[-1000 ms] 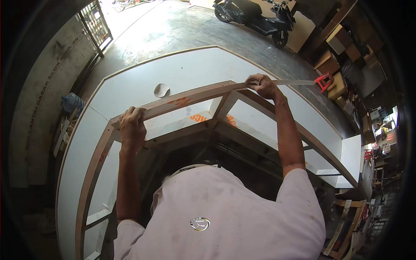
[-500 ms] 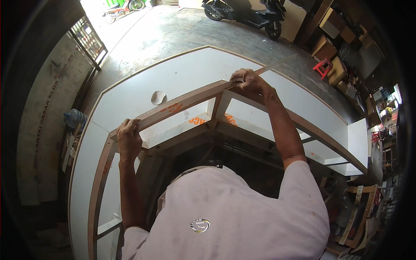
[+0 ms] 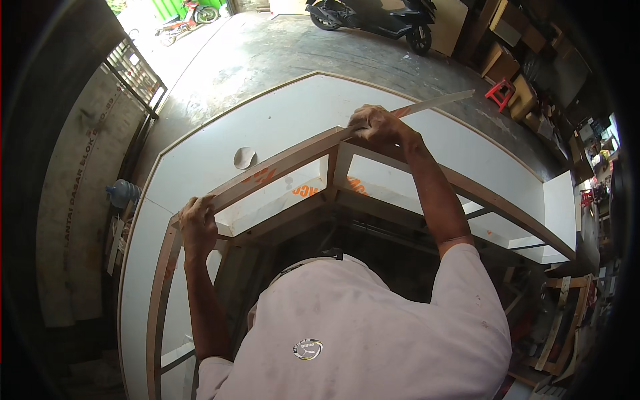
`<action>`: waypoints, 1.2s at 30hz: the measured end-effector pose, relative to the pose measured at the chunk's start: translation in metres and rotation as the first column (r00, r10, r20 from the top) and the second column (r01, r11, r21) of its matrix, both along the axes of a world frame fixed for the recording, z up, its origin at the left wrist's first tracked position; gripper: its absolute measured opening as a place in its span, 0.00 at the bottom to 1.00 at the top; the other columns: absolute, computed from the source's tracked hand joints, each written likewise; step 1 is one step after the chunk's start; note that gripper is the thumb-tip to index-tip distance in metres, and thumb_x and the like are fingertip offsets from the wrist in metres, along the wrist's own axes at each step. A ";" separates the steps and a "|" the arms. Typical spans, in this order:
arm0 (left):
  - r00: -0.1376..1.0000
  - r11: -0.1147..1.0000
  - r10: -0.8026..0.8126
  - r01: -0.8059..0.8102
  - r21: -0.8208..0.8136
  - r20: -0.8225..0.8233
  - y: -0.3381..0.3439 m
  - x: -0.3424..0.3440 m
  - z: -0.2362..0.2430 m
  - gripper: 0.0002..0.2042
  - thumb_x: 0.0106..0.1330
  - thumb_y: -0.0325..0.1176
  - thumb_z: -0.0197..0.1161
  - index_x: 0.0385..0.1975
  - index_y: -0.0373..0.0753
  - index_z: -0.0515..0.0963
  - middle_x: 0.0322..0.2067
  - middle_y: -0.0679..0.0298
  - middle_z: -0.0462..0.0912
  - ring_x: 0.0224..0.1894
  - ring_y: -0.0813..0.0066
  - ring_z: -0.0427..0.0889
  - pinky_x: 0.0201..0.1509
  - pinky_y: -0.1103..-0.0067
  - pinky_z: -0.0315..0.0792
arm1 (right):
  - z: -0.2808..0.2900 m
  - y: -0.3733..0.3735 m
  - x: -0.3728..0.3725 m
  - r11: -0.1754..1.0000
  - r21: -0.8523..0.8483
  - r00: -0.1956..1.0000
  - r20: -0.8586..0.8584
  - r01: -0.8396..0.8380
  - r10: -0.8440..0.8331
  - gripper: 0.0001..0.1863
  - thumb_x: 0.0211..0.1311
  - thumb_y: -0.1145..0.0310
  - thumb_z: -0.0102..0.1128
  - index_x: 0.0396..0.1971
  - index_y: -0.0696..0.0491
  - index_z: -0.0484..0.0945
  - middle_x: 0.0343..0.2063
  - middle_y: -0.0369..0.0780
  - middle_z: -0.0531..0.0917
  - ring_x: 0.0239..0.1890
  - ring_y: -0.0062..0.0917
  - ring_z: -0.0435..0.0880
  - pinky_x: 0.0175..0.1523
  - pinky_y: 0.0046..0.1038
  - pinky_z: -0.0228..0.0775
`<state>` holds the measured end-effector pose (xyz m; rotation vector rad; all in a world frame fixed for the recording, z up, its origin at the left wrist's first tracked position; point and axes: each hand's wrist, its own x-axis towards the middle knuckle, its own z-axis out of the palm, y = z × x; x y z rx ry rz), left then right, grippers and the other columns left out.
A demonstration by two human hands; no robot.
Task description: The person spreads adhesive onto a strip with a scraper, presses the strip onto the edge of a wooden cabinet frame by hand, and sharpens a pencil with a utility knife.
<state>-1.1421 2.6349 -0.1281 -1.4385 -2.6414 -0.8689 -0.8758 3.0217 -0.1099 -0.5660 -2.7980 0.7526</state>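
Observation:
A many-sided wooden frame (image 3: 297, 148) with angled corners stands on a white panel (image 3: 200, 143) with a pale wood edge. A long, thin strip (image 3: 437, 101) runs along the frame's top edge; its far end juts out past the frame at the right. My right hand (image 3: 375, 125) is closed on this strip at the frame's front corner. At the left corner, my left hand (image 3: 199, 219) is curled over the frame and the strip's other end; its fingertips are partly hidden. Inside, white boards with orange printing (image 3: 310, 189) line the frame.
A loose round pale piece (image 3: 245, 157) lies on the white panel. A blue water bottle (image 3: 123, 193) stands at the left. Beyond are a black scooter (image 3: 373, 25), a red stool (image 3: 500, 95) and stacked boards. Scrap wood frames (image 3: 563, 323) lean at the lower right.
My view has shifted slightly. Both hands keep nearly the same places on the frame. The strip's jutting end has swung a little to the right and shows more clearly.

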 end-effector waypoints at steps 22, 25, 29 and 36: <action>0.979 0.989 -0.150 0.148 -0.025 -0.136 0.087 0.055 0.020 0.15 0.59 0.35 0.70 0.46 0.40 0.81 0.41 0.58 0.82 0.47 0.57 0.80 0.59 0.66 0.67 | 0.001 -0.008 0.006 0.987 0.135 0.996 -0.013 -0.088 0.090 0.08 0.56 0.74 0.55 0.34 0.54 0.82 0.36 0.42 0.82 0.50 0.36 0.79 0.62 0.36 0.66; 0.947 0.956 -0.282 0.290 0.036 -0.156 0.137 0.077 0.016 0.16 0.60 0.37 0.70 0.47 0.40 0.81 0.42 0.58 0.82 0.47 0.58 0.81 0.58 0.66 0.69 | 0.000 -0.008 0.003 0.986 0.134 0.994 -0.034 -0.100 0.105 0.08 0.56 0.73 0.56 0.34 0.54 0.83 0.36 0.41 0.82 0.50 0.36 0.79 0.62 0.37 0.65; 0.931 0.931 -0.355 0.361 0.060 -0.091 0.197 0.106 0.006 0.16 0.60 0.36 0.70 0.47 0.39 0.80 0.40 0.57 0.82 0.47 0.58 0.81 0.56 0.65 0.71 | -0.006 -0.005 0.002 0.990 0.116 0.996 -0.031 -0.085 0.089 0.09 0.55 0.73 0.56 0.34 0.55 0.82 0.37 0.42 0.83 0.50 0.36 0.79 0.63 0.38 0.64; 0.927 0.933 -0.347 0.356 0.047 -0.139 0.234 0.126 -0.020 0.08 0.62 0.31 0.62 0.37 0.37 0.82 0.36 0.55 0.81 0.45 0.54 0.80 0.54 0.63 0.71 | -0.021 0.000 0.001 0.979 0.195 0.989 -0.121 -0.060 0.085 0.07 0.54 0.71 0.64 0.32 0.55 0.82 0.32 0.41 0.81 0.46 0.36 0.79 0.58 0.38 0.66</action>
